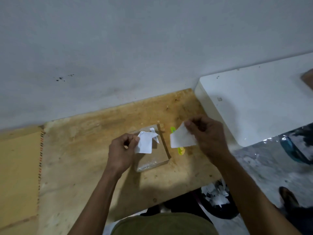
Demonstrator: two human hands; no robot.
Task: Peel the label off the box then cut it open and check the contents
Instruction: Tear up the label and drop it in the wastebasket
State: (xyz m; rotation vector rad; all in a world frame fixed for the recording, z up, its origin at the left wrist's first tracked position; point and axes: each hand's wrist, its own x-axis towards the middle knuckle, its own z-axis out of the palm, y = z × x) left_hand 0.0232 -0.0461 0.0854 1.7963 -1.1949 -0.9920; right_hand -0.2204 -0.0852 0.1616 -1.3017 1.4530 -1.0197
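A flat brown cardboard box (156,156) wrapped in clear tape lies on the wooden table (84,141). My left hand (121,150) pinches a torn white piece of label (144,143) above the box's left side. A small white scrap (155,135) still sticks up on the box's top. My right hand (205,135) holds a second torn white piece of label (181,139) to the right of the box, apart from it. A yellow-green cutter (179,148) lies on the table right of the box, mostly hidden behind that piece.
A white block-shaped surface (254,102) stands at the right, against the grey wall (135,48). Below the table's front edge, a dark bin (216,199) holds several white paper scraps. A cardboard sheet (17,167) lies at the left.
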